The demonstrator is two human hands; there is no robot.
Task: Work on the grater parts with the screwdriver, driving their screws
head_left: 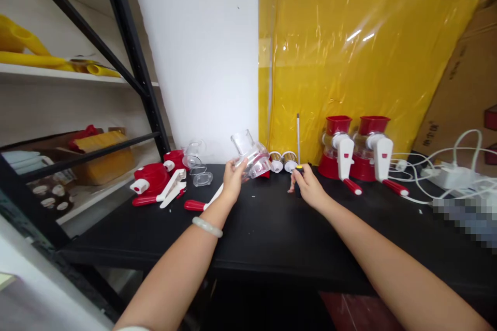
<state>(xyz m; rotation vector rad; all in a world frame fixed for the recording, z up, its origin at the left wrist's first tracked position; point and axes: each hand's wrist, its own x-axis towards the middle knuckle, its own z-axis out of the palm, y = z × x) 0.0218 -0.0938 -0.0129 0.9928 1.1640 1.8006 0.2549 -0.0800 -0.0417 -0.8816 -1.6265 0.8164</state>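
Note:
My left hand (234,180) is closed on a clear plastic housing (254,158), tilted above the black table. A screwdriver (298,139) stands upright in my right hand (306,185), its shaft pointing up and its dark handle between my fingers. Two metal drums with white ends (283,161) lie behind and between my hands. To the left of my left hand are a red-handled white crank (196,205), more clear plastic parts (197,158), a red base (151,180) and another crank (157,199).
Two red and white rotary graters (338,150) stand at the back right of the black table (256,232). White cables and a power strip (452,176) lie farther right. A black-framed shelf (128,26) rises on the left. White and yellow sheeting (361,51) hangs behind.

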